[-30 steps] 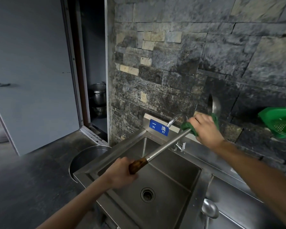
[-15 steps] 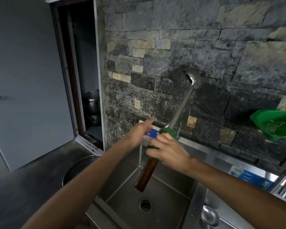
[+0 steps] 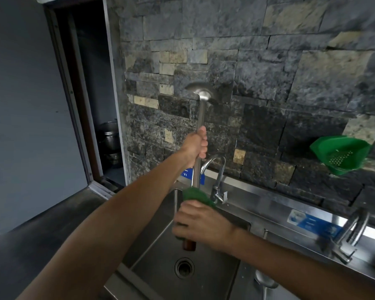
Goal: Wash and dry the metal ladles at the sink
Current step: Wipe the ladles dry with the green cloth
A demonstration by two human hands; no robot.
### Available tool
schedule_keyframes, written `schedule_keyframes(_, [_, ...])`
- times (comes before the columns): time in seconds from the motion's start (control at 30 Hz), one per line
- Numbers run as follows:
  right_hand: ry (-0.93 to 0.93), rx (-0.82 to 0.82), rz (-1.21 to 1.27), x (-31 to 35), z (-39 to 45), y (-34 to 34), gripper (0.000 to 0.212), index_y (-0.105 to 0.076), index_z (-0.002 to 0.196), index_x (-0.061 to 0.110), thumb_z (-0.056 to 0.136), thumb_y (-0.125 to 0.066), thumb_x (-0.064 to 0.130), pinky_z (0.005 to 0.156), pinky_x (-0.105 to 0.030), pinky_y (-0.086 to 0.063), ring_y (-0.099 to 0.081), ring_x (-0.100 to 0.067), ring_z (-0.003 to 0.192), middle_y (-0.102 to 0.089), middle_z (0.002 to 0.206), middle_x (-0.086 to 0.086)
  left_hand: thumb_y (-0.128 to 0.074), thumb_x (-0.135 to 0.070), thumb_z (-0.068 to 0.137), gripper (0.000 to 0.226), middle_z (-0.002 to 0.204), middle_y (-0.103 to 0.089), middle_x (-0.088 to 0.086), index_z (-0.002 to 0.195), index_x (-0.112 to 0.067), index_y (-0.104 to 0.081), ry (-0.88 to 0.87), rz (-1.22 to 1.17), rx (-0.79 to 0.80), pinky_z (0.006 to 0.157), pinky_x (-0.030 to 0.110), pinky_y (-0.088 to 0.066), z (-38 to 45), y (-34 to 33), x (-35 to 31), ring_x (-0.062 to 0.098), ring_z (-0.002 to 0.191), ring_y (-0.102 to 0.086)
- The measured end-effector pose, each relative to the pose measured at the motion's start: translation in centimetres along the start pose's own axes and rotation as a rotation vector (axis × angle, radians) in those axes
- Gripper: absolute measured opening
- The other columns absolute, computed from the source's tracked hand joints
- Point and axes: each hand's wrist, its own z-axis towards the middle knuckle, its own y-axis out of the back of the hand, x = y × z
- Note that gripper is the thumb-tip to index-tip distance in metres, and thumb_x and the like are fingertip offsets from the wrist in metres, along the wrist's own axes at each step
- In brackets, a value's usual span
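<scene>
Nearest to me, my right hand (image 3: 200,226) is curled round the green scouring pad (image 3: 195,197), which is wrapped about the low end of the ladle (image 3: 198,135), just above the dark wooden grip (image 3: 189,245) that pokes out below my knuckles. That wooden end hangs over the sink basin (image 3: 160,245), a little up from the drain (image 3: 184,268) and not touching the steel. The ladle stands almost upright, its long axis running straight up and away from me, handle down and bowl up. Farther along it, my left hand (image 3: 196,146) is wrapped tight round the bare metal shaft, about midway, thumb uppermost, so the shaft runs through both fists in one line (left above, right below). The faucet (image 3: 214,169) arches just beside the shaft, to its right, between my two hands in height; I see no water running from it. Farthest off, the bowl (image 3: 199,90) tops the shaft against the stone wall (image 3: 268,61), hollow side turned away or downward, I cannot tell which. As I judge it, the pad can only travel along that upright line: the stretch between my hands is open to it, while the left hand bars the way to the bowl unless it shifts. A second ladle (image 3: 265,280) lies at the bottom edge, on the steel beside the basin.
</scene>
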Motion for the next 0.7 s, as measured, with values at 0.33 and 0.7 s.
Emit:
schedule_keyframes(0.33, [0.206, 0.092, 0.020, 1.1, -7.1, -1.0, 0.023, -0.058, 0.083, 0.027, 0.097, -0.052, 0.011, 0.106, -0.029, -0.043, -0.058, -0.015, 0.088, -0.060, 0.084, 0.009, -0.040, -0.040, 0.104, 0.036, 0.052, -0.032, -0.006, 0.078, -0.017, -0.046, -0.062, -0.406, -0.198, 0.036, 0.017, -0.023, 0.7, 1.9, 2.5, 0.008, 0.041, -0.022])
schedule_keyframes(0.7, [-0.767, -0.028, 0.211, -5.2, -16.4, -0.1, 0.073, -0.064, 0.108, 0.041, 0.059, -0.081, -0.011, 0.089, -0.036, -0.058, -0.058, -0.003, 0.109, -0.063, 0.113, 0.022, -0.045, -0.041, 0.101, 0.036, 0.058, -0.040, -0.001, 0.101, -0.006, -0.054, -0.132, -0.110, -0.200, 0.041, 0.025, -0.037, -4.1, 6.9, 11.6, 0.014, 0.045, -0.035])
